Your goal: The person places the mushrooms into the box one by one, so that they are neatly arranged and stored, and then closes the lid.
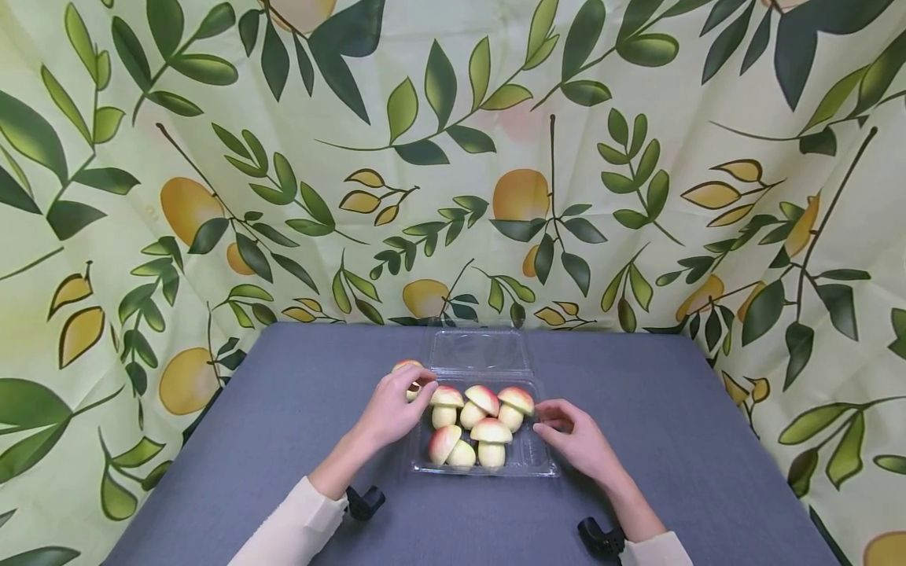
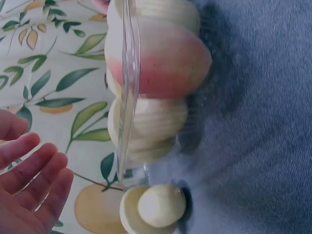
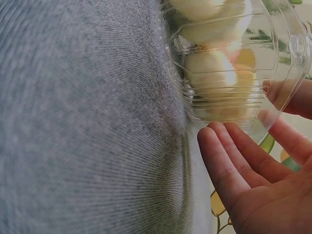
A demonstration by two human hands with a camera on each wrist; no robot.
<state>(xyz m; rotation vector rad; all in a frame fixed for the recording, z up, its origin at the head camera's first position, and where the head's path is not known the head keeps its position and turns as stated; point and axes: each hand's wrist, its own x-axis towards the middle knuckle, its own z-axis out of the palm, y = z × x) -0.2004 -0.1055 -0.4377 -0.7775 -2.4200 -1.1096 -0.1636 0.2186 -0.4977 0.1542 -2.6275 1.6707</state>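
A clear plastic clamshell tray (image 1: 527, 464) sits on the table, holding several mushroom-shaped buns with pinkish-red caps, including an upright front bun (image 1: 491, 453). One more bun (image 2: 162, 205) lies on the cloth just outside the tray's left side. Above it hovers my left hand (image 1: 396, 405), fingers loosely bent and apart from that bun in the left wrist view (image 2: 36, 183); the hand covers part of the bun in the head view. My right hand (image 1: 576, 440) is at the tray's right edge, its fingers (image 3: 243, 161) fairly straight, fingertips at the plastic side.
Behind the tray, its hinged clear lid (image 1: 477, 351) lies folded back. A grey-blue cloth (image 1: 318, 362) covers the table. A leaf-and-fruit patterned curtain (image 1: 453, 196) stands around the back and sides.
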